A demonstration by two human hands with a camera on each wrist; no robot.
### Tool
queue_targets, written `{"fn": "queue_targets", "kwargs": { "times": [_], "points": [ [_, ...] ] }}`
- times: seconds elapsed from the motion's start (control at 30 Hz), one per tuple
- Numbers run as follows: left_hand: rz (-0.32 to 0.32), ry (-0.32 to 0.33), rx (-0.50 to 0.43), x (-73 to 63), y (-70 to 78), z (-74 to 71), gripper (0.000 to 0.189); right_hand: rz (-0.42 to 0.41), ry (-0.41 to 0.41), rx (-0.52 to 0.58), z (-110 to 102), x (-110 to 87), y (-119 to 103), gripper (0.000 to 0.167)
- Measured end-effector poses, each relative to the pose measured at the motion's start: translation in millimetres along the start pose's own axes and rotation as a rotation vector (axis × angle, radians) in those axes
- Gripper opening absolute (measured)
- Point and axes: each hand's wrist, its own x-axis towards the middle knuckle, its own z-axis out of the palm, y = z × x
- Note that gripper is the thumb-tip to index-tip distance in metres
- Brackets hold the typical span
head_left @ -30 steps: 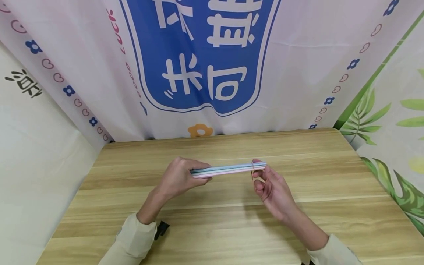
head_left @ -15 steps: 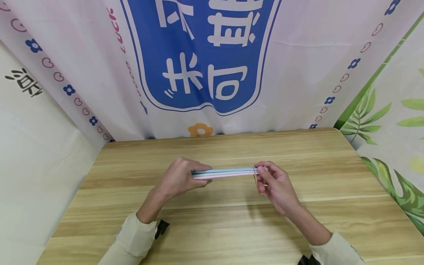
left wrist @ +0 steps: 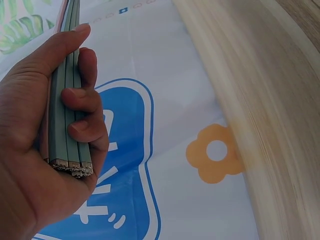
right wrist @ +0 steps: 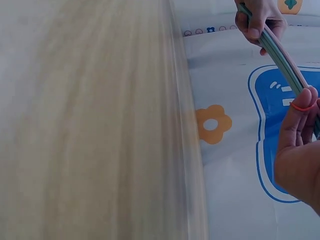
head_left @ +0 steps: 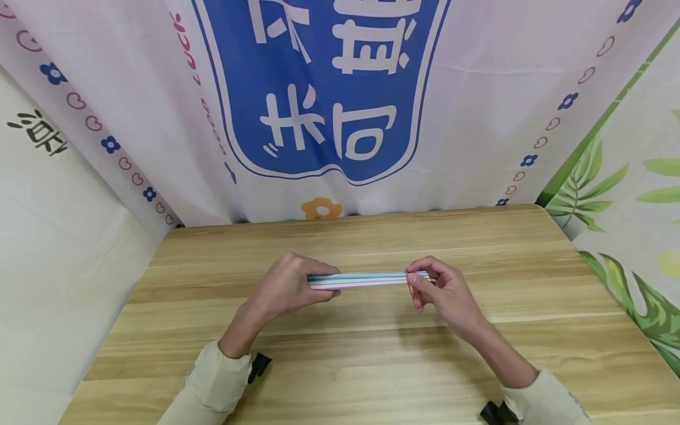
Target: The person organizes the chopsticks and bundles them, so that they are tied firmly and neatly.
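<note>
A bundle of slim pencil-like sticks (head_left: 366, 279), pale blue, green and pink, is held roughly level above the table. My left hand (head_left: 289, 283) grips its left end, thumb on one side and fingers curled round the other. In the left wrist view, the flat stick ends (left wrist: 72, 167) show by the palm. At the right end, my right hand (head_left: 448, 298) pinches a thin reddish rubber band (right wrist: 302, 107) against the bundle with thumb and fingertips. The band looks stretched over the fingertips; how far it goes round the sticks is partly hidden.
The wood-grain table (head_left: 340, 366) lies beneath both hands. A white printed cloth (head_left: 467, 136) with a blue panel hangs along its back edge. Leaf-patterned cloth (head_left: 600, 183) is at the right, and a pale cloth (head_left: 64, 236) at the left.
My right hand has turned, its thumb and fingertips closing on the bundle's right end. The rubber band's hanging loop has drawn up near the fingers. The left hand has stayed still.
</note>
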Motion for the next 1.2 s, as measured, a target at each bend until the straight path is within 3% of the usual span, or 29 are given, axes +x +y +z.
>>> {"fn": "queue_targets", "kwargs": {
  "times": [0.23, 0.43, 0.63, 0.8, 1.0, 1.2],
  "points": [
    [-0.027, -0.01, -0.006, 1.0, 0.9, 0.7, 0.027, -0.038, -0.02, -0.115, -7.0, 0.2, -3.1, 0.018],
    [-0.013, 0.027, 0.015, 1.5, -0.4, 2.9, 0.029, -0.061, -0.005, -0.178, -8.3, -0.3, -4.8, 0.024],
    [-0.005, 0.057, 0.037, 1.1, -1.1, 3.8, 0.03, -0.087, -0.028, -0.168, -8.2, 0.9, -5.9, 0.03],
    [-0.013, 0.091, -0.003, 0.9, -1.0, 3.9, 0.03, -0.097, -0.031, -0.116, -11.1, 3.5, -4.2, 0.033],
    [0.004, 0.141, -0.017, 1.0, -0.8, 3.5, 0.031, -0.064, -0.031, -0.17, -11.7, 3.6, -1.9, 0.023],
    [-0.024, 0.186, -0.007, 1.2, 0.5, 3.1, 0.035, -0.159, 0.0, -0.25, -7.6, 1.2, 1.4, 0.009]
  ]
}}
